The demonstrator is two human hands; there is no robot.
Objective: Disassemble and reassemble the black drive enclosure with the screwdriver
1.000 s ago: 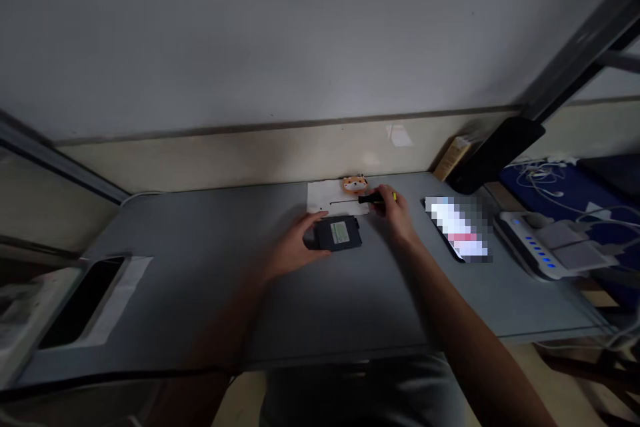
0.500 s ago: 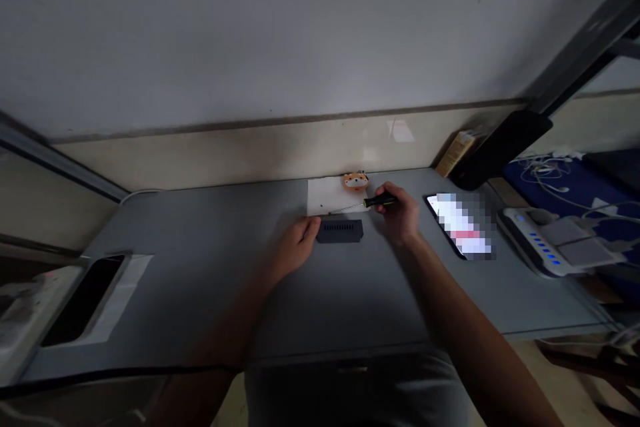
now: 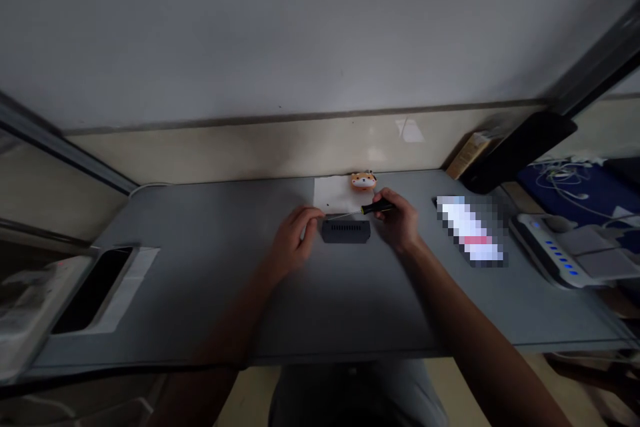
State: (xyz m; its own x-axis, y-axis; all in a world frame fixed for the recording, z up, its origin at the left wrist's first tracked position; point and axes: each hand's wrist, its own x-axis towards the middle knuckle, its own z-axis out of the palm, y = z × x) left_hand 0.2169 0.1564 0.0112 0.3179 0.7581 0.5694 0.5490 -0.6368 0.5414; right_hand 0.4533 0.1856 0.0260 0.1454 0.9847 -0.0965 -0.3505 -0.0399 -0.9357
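Note:
A dark grey, slotted rectangular box point(image 3: 346, 231) lies on the desk in front of me. My right hand point(image 3: 399, 217) is wrapped round the black and yellow handle of a screwdriver point(image 3: 377, 207). Its thin shaft slants left along the far edge of the box, with the tip by the box's far left corner. At that corner, the fingertips of my left hand point(image 3: 296, 237) reach close to the tip, thumb apart from the index finger. Whether a small part sits at the tip is too small to tell. Behind the box lies a white sheet of paper point(image 3: 333, 193) with a small dark speck on it.
An orange animal-faced case point(image 3: 363, 180) stands at the paper's far right. A lit phone point(image 3: 470, 230), blurred out, lies right of my hand, beside a power strip point(image 3: 555, 257) with plugs. A dark phone point(image 3: 95, 290) rests on the left. A wall point(image 3: 240, 153) closes off the back.
My left hand has shifted from gripping the box's left end to its far left corner, thumb now away from the box. The view has swung slightly left. My right hand still holds the screwdriver.

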